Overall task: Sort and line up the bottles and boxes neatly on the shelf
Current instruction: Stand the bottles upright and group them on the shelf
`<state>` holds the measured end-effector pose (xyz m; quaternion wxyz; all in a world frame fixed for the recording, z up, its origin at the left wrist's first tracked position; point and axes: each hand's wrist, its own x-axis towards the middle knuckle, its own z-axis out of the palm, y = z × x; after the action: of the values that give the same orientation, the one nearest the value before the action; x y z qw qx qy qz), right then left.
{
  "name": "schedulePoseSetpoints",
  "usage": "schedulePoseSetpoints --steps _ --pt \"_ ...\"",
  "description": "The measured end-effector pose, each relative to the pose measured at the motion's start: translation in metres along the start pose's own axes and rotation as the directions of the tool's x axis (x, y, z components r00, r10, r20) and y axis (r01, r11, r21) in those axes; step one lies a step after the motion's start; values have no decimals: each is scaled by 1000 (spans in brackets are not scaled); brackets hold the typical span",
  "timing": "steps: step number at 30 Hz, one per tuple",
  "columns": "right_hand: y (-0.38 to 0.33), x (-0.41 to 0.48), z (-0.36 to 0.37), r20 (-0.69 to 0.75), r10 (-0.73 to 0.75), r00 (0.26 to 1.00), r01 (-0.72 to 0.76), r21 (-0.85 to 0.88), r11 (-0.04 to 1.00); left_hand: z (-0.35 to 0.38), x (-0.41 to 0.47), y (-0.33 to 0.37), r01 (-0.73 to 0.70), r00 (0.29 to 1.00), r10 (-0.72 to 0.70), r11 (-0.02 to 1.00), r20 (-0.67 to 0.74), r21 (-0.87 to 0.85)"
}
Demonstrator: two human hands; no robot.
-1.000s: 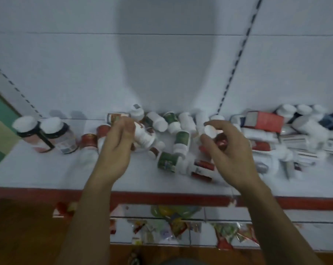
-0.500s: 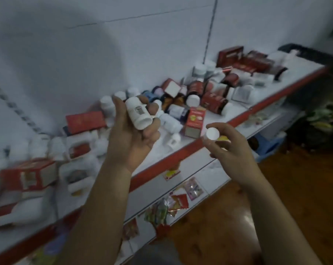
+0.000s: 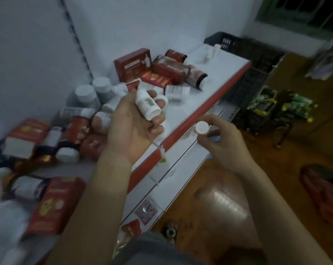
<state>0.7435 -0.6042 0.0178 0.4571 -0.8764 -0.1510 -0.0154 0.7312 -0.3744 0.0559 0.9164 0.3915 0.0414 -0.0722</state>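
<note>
Left hand [image 3: 131, 127]: fingers curled round a white bottle [image 3: 147, 104], held over the shelf's front edge, long axis 11-to-5 o'clock. Right hand [image 3: 219, 138] is off the shelf at its 3 o'clock, fingers pinching a small white-capped item [image 3: 201, 127]; bottle or loose cap, can't tell. Bare shelf [image 3: 219, 73] lies at 1 o'clock of both hands. Left is nearer and likely places first.

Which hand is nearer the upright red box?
Left. The left hand, holding a white bottle, is over the shelf in front of the red box; the right hand, holding a white-capped bottle, is past the shelf's edge.
</note>
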Motion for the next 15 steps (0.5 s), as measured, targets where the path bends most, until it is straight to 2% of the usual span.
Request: schedulePoseSetpoints --steps 4,7,12,15 --pt "40 62 -69 -106 -8 994 -2 -91 996 49 94 -2 -13 999 14 1000 42 -26" --pt "80 100 -103 -152 21 988 -31 -64 997 76 152 -6 -49 998 50 999 34 -22" --pt "166 176 -133 -120 49 992 -54 -43 998 99 240 -39 -135 990 125 965 57 226" --pt "215 236 -147 -78 50 996 -48 30 998 114 286 -66 -114 986 155 901 -65 419"
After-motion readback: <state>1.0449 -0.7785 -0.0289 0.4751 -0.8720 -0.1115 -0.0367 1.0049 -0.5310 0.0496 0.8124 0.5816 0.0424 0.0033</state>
